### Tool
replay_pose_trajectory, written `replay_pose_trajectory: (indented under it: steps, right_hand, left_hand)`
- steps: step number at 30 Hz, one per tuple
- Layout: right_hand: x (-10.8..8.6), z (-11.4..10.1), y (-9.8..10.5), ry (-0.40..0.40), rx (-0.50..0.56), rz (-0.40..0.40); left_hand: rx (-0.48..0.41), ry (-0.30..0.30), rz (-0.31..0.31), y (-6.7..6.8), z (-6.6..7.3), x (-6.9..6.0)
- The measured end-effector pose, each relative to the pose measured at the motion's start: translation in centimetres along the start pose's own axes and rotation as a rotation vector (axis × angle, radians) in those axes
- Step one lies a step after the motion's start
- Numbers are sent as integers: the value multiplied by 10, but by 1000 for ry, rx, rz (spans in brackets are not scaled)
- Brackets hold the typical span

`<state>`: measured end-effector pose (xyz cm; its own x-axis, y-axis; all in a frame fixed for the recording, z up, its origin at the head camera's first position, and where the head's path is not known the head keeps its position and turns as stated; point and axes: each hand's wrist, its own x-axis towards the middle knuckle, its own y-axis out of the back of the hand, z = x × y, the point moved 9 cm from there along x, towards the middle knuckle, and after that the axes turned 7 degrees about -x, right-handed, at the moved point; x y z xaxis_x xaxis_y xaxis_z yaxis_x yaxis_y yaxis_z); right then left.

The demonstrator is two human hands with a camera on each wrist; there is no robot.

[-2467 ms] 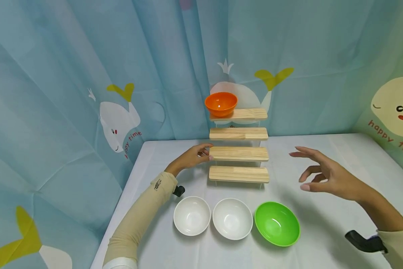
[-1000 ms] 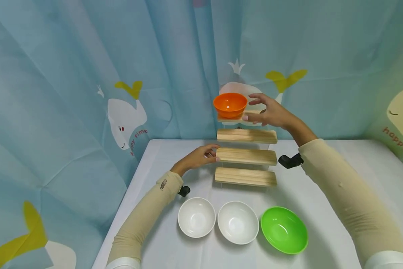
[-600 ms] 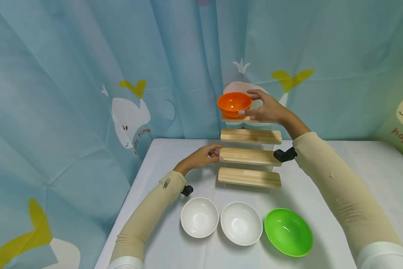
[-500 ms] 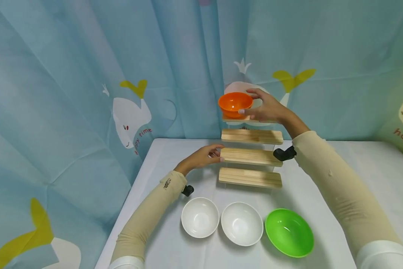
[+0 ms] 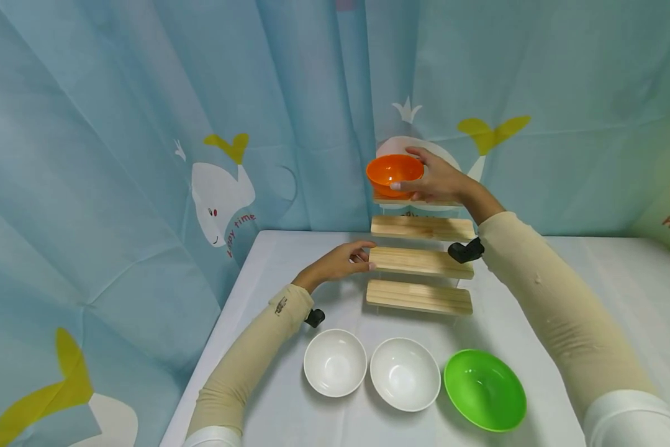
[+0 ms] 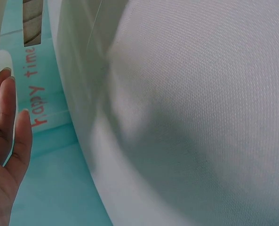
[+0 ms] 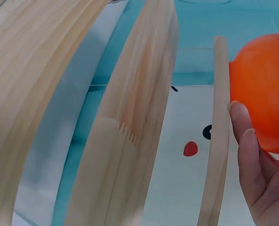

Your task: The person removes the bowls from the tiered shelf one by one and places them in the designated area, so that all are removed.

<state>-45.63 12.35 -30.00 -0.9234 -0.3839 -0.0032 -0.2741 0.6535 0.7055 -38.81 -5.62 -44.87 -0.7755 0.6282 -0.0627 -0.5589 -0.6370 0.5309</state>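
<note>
An orange bowl [image 5: 387,177] sits at the left end of the top plank of a stepped wooden shelf [image 5: 421,296]. My right hand [image 5: 438,180] holds the bowl from its right side, thumb across the front and a finger behind the rim. Fingertips [image 7: 247,141] press against the bowl's outside low down, near the plank, in the right wrist view. My left hand [image 5: 337,262] grips the left end of the plank second from the bottom, thumb at its front edge and index finger at the back. In the left wrist view several fingers [image 6: 7,108] show beside the wood; the thumb is hidden.
Two white bowls [image 5: 335,363] [image 5: 405,374] and a green bowl [image 5: 485,390] stand in a row on the white-clothed table [image 5: 592,279], in front of the shelf. A blue printed curtain [image 5: 312,112] hangs close behind the shelf and along the left side.
My right hand has come from the right side of the table up to the top plank and taken hold of the orange bowl. The left hand stays on the shelf; the head view has shifted slightly.
</note>
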Motion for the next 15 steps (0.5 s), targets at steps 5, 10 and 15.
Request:
replay_pose_trajectory:
  steps: [5,10,15]
  right_hand:
    - [5,0,-2,-22,-23,-9]
    - [9,-3,-3,-21,-28,-8]
    - [12,-4,-4,-20,-27,-7]
  left_hand:
    - [-2,-4,-5,-1,0,0]
    - [17,-9,-3,0,1,0]
    - [36,-13,-2,0,2,1]
